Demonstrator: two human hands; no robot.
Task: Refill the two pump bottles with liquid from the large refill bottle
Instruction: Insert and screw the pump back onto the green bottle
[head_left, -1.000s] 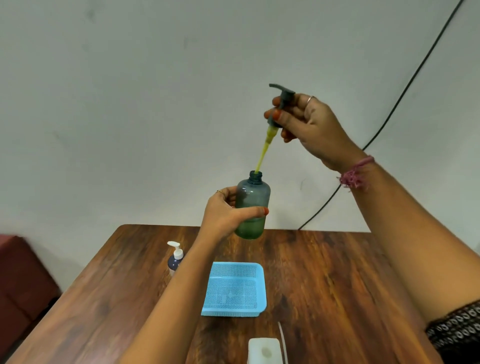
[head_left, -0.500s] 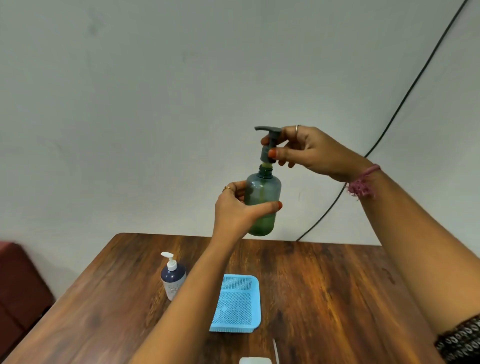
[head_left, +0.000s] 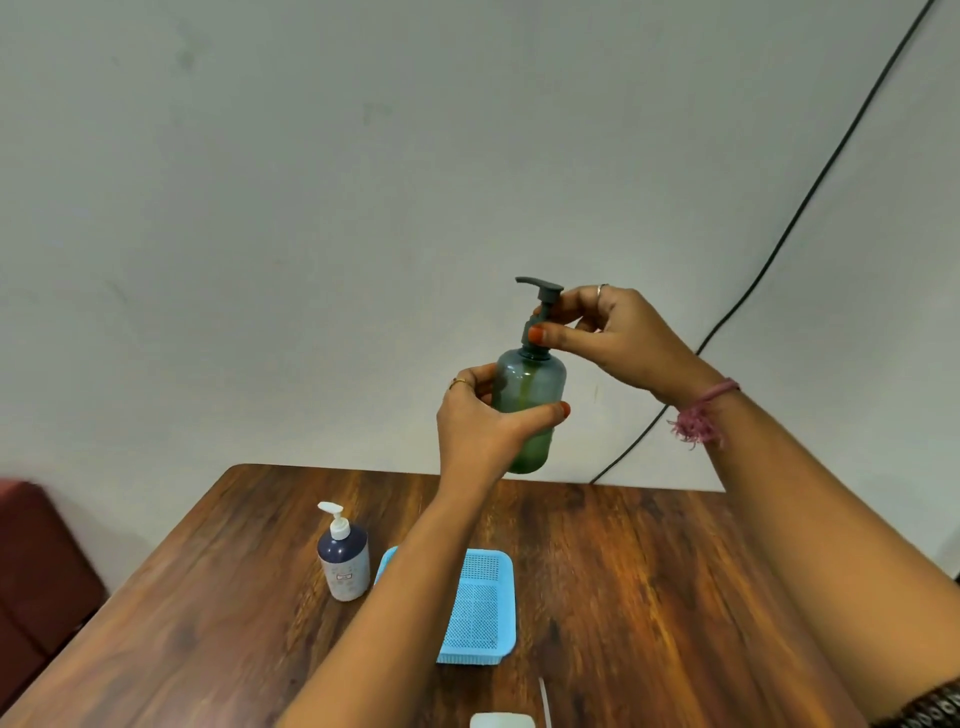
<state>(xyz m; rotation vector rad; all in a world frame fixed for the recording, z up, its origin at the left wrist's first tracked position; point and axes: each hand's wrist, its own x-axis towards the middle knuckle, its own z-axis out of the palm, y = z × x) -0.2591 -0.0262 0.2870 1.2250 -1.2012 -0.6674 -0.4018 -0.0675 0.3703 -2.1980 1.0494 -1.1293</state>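
the left hand (head_left: 475, 426) wraps the green pump bottle (head_left: 530, 410), held upright in the air above the wooden table (head_left: 649, 597) (well above the blue basket (head_left: 480, 608)); the right hand (head_left: 618, 338) pinches its pump head (head_left: 543, 312).

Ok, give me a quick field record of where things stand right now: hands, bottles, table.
left hand: wrapped around green bottle, held above table
right hand: fingers on pump head, seated in bottle neck
green bottle liquid: low, near the bottom
white-pump bottle: upright on table, pump on
blue basket: beside that bottle
refill bottle: not clearly visible
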